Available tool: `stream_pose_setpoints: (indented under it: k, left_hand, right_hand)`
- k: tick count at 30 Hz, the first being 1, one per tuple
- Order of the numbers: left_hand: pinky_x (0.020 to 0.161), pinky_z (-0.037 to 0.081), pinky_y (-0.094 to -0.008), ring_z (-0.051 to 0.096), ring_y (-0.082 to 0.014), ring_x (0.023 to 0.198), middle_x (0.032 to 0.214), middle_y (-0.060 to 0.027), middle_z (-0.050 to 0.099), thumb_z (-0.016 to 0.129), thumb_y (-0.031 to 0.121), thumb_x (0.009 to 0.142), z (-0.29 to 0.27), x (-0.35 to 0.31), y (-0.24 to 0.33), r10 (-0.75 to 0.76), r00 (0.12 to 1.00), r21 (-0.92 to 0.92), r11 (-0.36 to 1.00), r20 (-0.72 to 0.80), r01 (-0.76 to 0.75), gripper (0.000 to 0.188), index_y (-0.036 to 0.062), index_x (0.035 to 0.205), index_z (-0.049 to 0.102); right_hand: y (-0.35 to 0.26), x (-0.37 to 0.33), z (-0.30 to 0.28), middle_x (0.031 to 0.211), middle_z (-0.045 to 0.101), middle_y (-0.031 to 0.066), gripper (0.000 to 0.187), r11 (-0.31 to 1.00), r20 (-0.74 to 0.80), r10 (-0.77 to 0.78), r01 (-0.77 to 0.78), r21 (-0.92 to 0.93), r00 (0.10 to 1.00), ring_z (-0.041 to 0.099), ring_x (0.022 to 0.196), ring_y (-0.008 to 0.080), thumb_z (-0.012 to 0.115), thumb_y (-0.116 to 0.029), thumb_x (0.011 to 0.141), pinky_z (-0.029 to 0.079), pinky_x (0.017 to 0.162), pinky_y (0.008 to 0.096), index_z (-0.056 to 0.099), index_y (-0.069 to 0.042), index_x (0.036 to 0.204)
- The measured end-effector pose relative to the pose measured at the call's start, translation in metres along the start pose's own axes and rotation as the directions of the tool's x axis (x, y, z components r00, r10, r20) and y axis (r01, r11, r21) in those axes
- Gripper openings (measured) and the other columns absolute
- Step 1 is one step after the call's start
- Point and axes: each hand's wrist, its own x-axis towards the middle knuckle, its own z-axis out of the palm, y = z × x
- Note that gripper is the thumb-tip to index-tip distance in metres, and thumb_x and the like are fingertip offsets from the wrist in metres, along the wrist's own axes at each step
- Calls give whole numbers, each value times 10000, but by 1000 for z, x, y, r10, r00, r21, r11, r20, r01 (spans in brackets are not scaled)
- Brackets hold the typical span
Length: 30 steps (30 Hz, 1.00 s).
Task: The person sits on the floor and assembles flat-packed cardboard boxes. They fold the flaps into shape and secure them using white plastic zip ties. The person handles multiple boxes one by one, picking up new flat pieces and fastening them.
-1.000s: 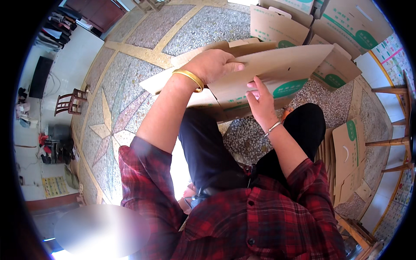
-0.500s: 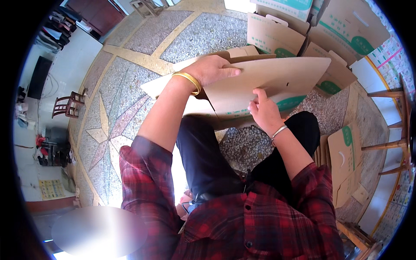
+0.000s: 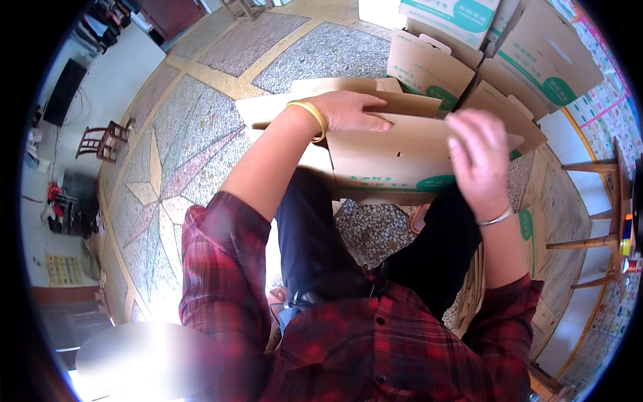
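Note:
A brown cardboard box (image 3: 395, 151) with green print stands in front of my knees, its small slot facing me. Loose flaps (image 3: 268, 110) rise along its far and left sides. My left hand (image 3: 348, 110), a gold bangle at the wrist, rests across the box's upper left edge with its fingers stretched out. At the box's right end my right hand (image 3: 479, 154) is lifted, fingers apart and slightly blurred. It wears a silver bracelet. Whether its fingertips touch the cardboard I cannot tell. My right hand and forearm hide the box's right corner.
Several printed cartons (image 3: 432, 67) stand at the far right. Flattened cardboard (image 3: 472, 285) leans beside my right leg. A wooden stool (image 3: 613, 221) stands at the right wall, and a small wooden chair (image 3: 102, 139) at the left. The floor (image 3: 201, 134) is patterned stone.
My right hand has left the panel's middle, moving right and up to the box's right end. The front panel's top edge sits lower, showing more inside. My left hand has shifted slightly right.

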Motion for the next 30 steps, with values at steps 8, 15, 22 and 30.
stream_pose_setpoints:
  k: [8, 15, 22, 30]
  left_hand:
    - [961, 359, -316, 488, -260, 1110, 1203, -156, 512, 570, 471, 787, 9, -16, -6, 264, 935, -104, 950, -236, -295, 628, 21, 1214, 475]
    - [799, 467, -267, 573, -153, 952, 1046, -81, 604, 471, 278, 897, 37, -172, -149, -257, 806, -610, 777, -534, -156, 369, 22, 1156, 531]
    - [617, 492, -266, 571, -139, 767, 923, -53, 600, 526, 292, 834, 276, -278, -342, -963, 257, -931, 165, -81, 325, 376, 22, 1093, 561]
    - [789, 431, -417, 568, -351, 897, 894, -231, 593, 468, 249, 743, 488, -402, -424, -999, 15, -546, 37, -45, 837, 294, 16, 828, 625]
  right_hand:
    - [46, -12, 23, 726, 567, 163, 229, 938, 534, 346, -292, -186, 771, 554, 638, 329, 605, -239, 800, 434, 574, 355, 560, -21, 852]
    - [55, -20, 39, 789, 580, 187, 279, 913, 586, 389, -384, -141, 711, 542, 685, 260, 581, -222, 840, 427, 665, 313, 545, 39, 933]
    - [77, -27, 40, 874, 608, 157, 258, 880, 576, 473, -390, -271, 666, 567, 757, 213, 553, -197, 866, 435, 720, 293, 547, 38, 972]
    - [105, -30, 39, 989, 610, 133, 324, 861, 621, 508, -366, -352, 597, 578, 886, 194, 500, -257, 895, 432, 779, 299, 536, 10, 1076]
